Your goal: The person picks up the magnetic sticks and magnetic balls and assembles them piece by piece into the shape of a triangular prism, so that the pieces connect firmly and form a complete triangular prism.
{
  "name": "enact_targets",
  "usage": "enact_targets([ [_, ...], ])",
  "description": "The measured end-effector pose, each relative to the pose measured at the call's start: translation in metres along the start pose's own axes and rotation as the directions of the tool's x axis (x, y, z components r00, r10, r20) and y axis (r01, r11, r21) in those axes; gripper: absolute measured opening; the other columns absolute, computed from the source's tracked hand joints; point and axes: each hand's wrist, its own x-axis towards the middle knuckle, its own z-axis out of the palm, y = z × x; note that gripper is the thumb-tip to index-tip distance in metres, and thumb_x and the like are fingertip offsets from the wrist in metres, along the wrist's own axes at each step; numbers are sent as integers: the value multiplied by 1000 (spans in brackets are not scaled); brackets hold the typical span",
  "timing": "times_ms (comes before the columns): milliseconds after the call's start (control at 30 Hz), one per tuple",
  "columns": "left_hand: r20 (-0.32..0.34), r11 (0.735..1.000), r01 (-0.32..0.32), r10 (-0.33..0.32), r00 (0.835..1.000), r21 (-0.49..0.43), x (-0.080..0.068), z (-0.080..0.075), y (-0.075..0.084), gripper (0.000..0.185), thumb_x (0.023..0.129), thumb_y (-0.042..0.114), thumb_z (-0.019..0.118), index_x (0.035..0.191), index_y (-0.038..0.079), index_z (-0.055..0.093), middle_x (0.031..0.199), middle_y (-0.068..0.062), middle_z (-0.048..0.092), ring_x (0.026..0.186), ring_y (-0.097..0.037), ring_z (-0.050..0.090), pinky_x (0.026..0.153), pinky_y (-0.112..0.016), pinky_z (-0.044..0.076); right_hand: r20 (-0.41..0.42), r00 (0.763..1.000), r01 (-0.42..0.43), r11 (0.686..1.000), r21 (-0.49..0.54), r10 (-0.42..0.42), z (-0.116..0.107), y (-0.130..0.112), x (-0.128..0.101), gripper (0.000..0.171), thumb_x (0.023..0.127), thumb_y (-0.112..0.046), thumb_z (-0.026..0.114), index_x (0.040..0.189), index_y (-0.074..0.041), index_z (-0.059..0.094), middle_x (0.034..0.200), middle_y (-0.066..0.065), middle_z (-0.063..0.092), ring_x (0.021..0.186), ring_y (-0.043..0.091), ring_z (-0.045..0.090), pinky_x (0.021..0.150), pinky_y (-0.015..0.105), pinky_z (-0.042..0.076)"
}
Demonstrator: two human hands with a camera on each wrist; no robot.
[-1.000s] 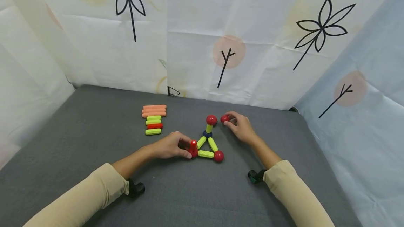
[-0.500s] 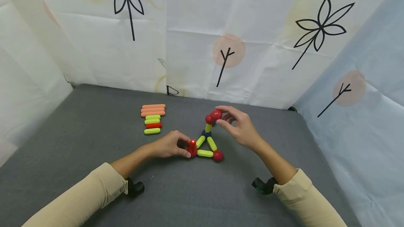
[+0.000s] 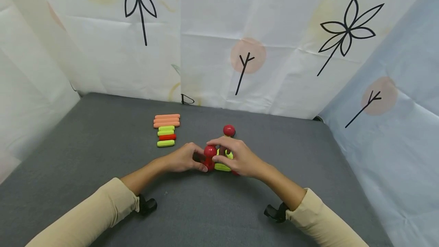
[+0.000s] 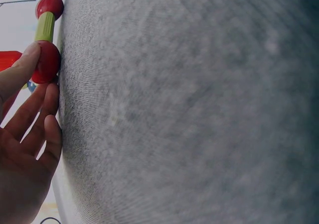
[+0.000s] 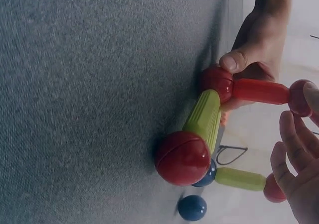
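My left hand (image 3: 183,158) pinches the red ball (image 5: 216,82) at the left corner of a triangle of yellow-green rods (image 3: 222,168). From this ball a red rod (image 5: 260,91) stands upright. My right hand (image 3: 243,158) pinches another red ball (image 3: 210,151) at the rod's top end, right against it. A third red ball (image 5: 183,158) forms the right corner, mostly covered by the right hand in the head view. At the far corner, a blue ball (image 5: 207,176) carries an upright yellow-green rod (image 5: 241,179) topped by a red ball (image 3: 229,130).
A loose blue ball (image 5: 192,207) lies behind the triangle. To the left, orange rods (image 3: 166,120), yellow-green rods (image 3: 166,143) and a red rod (image 3: 167,137) lie in a column on the dark grey table (image 3: 120,125). A printed white cloth (image 3: 212,18) hangs behind.
My right hand has lifted a red ball from the table behind the triangle and brought it left and nearer, onto the upright red rod. My left hand has kept its hold.
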Motion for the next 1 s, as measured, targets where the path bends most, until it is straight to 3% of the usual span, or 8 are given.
enact_targets([
  [233, -5, 1000, 1, -1, 1000, -1, 0, 1, -1, 32, 85, 9, 79, 116, 9, 73, 103, 5, 73, 96, -11, 67, 93, -29, 51, -5, 998, -64, 998, -4, 64, -4, -1, -7, 44, 90, -11, 74, 131, -5, 60, 120, 4, 66, 85, 10, 62, 76, 40, 53],
  [400, -7, 1000, -5, 5, 1000, 7, 0, 1, -2, 32, 83, 8, 80, 115, 9, 73, 101, 5, 73, 94, -11, 67, 91, -29, 51, -16, 991, -137, 990, -32, 137, -10, 9, -25, 37, 91, -11, 73, 125, -3, 64, 116, 8, 68, 86, 13, 61, 77, 41, 53],
  [667, -15, 1000, -12, 12, 1000, 10, 0, 2, 0, 33, 83, 9, 81, 114, 6, 73, 103, 1, 74, 95, -12, 67, 92, -33, 52, 61, 963, -257, 964, -69, 261, -11, 34, -60, 42, 94, -18, 71, 131, -2, 60, 122, 9, 65, 95, 23, 61, 74, 38, 51],
  [833, -20, 1000, 2, -1, 1000, 23, -1, 2, 0, 33, 83, 10, 81, 115, 7, 73, 102, 1, 73, 94, -11, 66, 91, -33, 52, 126, 950, -283, 959, -34, 285, -9, 41, -69, 42, 96, -19, 68, 133, -3, 59, 123, 8, 66, 95, 18, 61, 77, 35, 53],
  [1000, 9, 1000, 5, -5, 1000, 29, -4, -4, 3, 37, 84, 7, 79, 119, 8, 71, 107, 1, 72, 98, -12, 67, 91, -32, 53, 129, 949, -292, 956, 22, 286, -8, 43, -71, 41, 96, -18, 68, 133, -2, 59, 124, 10, 66, 97, 18, 63, 80, 33, 54],
])
